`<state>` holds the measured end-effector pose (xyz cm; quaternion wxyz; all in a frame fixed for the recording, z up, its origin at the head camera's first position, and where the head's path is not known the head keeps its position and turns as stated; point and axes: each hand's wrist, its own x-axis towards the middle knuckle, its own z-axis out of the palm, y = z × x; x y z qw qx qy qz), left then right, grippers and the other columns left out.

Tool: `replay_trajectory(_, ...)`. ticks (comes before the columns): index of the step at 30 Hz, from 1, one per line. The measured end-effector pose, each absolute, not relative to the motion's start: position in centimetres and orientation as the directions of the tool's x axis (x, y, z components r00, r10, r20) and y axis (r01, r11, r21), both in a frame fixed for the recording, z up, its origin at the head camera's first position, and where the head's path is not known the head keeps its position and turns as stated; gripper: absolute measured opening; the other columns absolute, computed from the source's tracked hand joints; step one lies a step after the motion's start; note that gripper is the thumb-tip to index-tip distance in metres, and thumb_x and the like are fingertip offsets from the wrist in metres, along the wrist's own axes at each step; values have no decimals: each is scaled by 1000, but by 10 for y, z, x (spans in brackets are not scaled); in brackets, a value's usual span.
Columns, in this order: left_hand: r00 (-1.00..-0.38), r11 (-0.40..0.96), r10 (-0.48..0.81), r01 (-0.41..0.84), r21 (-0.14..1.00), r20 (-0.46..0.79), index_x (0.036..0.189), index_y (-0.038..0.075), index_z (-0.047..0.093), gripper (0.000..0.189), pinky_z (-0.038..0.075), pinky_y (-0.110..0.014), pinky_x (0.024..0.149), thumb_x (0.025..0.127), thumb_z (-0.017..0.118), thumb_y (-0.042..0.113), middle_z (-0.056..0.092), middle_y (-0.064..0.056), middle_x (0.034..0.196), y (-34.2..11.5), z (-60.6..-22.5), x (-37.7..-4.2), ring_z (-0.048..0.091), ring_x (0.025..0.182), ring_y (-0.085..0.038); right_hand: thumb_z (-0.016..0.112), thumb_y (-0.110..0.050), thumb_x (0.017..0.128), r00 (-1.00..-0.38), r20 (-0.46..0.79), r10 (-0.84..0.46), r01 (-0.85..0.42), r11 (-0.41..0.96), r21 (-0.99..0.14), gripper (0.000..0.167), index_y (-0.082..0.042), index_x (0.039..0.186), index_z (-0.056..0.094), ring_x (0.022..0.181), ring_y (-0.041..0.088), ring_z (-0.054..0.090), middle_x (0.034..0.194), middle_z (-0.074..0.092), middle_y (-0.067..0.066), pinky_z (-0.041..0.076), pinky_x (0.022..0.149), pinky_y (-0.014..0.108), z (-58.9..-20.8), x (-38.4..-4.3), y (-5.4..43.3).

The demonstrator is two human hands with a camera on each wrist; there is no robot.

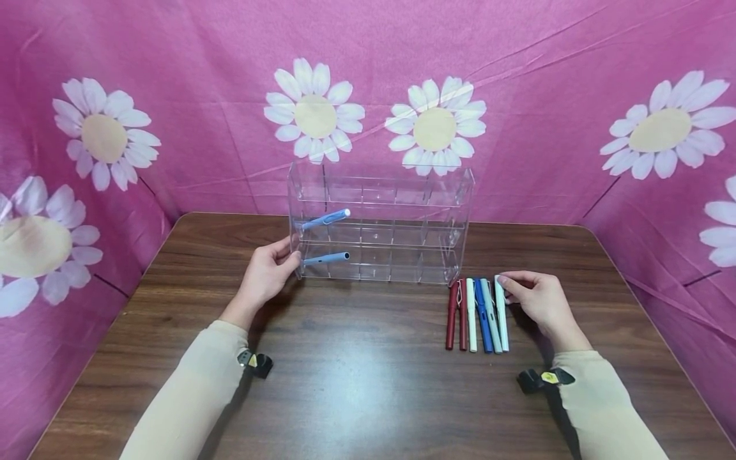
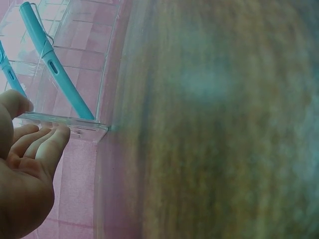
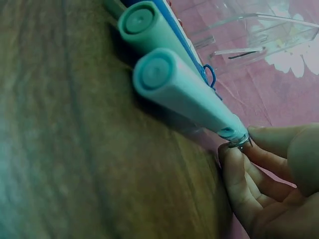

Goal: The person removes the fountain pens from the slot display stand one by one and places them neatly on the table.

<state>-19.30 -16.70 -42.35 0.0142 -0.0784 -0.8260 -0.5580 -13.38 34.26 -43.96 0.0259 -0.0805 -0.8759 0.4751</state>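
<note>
The table (image 1: 368,345) bears a clear rack (image 1: 376,245) and pens (image 1: 484,317).

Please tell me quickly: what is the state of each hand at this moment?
Left hand: closed, holding the clear rack at its left end.
Right hand: closed, pinching the far end of the rightmost pale pen.

Over there the left arm (image 1: 186,383) and right arm (image 1: 604,409) stretch forward, well apart, the left hand (image 1: 266,275) gripping, thumb opposite its fingers (image 2: 56,145), the right hand (image 1: 540,300) pinching between thumb and fingers
</note>
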Motion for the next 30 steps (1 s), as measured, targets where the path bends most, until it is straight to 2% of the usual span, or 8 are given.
replay_trajectory(4, -988, 373, 113, 142, 917, 108, 150, -6, 59, 46, 54, -3, 82, 105, 61, 4, 69, -29, 137, -168, -424, -194, 71, 119, -33, 65, -11, 108, -987, -36, 155, 115, 536, -836, 34, 16, 128, 70, 72, -1, 67, 97, 79, 11, 65, 66, 20, -438, -134, 341)
replay_trajectory(9, -989, 387, 115, 135, 912, 97, 150, -6, 58, 47, 54, -4, 82, 105, 61, 5, 69, -29, 137, -169, -424, -195, 71, 119, -32, 63, -8, 108, -988, -22, 153, 104, 559, -823, 31, 17, 126, 71, 72, -3, 66, 97, 78, 16, 64, 66, 18, -437, -134, 338)
replay_trajectory(16, -987, 414, 119, 145, 899, 104, 150, -4, 60, 46, 54, -4, 81, 105, 61, 7, 70, -26, 136, -168, -424, -195, 72, 107, -11, 63, -8, 108, -979, -23, 200, 142, 604, -784, 30, 14, 125, 73, 72, -5, 64, 106, 78, 24, 63, 65, 17, -437, -131, 334)
replay_trajectory(20, -988, 403, 116, 144, 904, 106, 149, -5, 59, 46, 53, -3, 83, 104, 61, 5, 69, -27, 137, -167, -424, -195, 72, 113, -19, 62, -10, 109, -978, -16, 207, 145, 628, -764, 30, 13, 125, 74, 71, -5, 64, 112, 77, 30, 61, 64, 16, -437, -130, 332)
replay_trajectory(22, -988, 402, 113, 142, 904, 105, 149, -5, 59, 46, 53, -2, 83, 104, 61, 5, 69, -28, 137, -168, -424, -195, 72, 114, -18, 62, -10, 109, -979, -14, 206, 145, 637, -757, 30, 13, 124, 74, 70, -5, 65, 112, 77, 31, 60, 63, 15, -436, -129, 332)
replay_trajectory(27, -989, 406, 112, 137, 903, 99, 150, -5, 59, 46, 54, -3, 83, 105, 61, 6, 69, -27, 138, -169, -425, -196, 66, 99, 10, 63, -12, 109, -978, -24, 207, 157, 657, -737, 30, 12, 123, 75, 68, -5, 65, 111, 78, 31, 58, 62, 15, -435, -129, 331)
replay_trajectory(30, -988, 403, 115, 138, 905, 99, 150, -5, 59, 46, 54, -3, 83, 105, 61, 6, 69, -27, 138, -168, -424, -195, 62, 94, 16, 63, -12, 109, -978, -29, 206, 161, 665, -729, 30, 12, 122, 75, 69, -5, 65, 111, 78, 31, 58, 63, 14, -434, -128, 330)
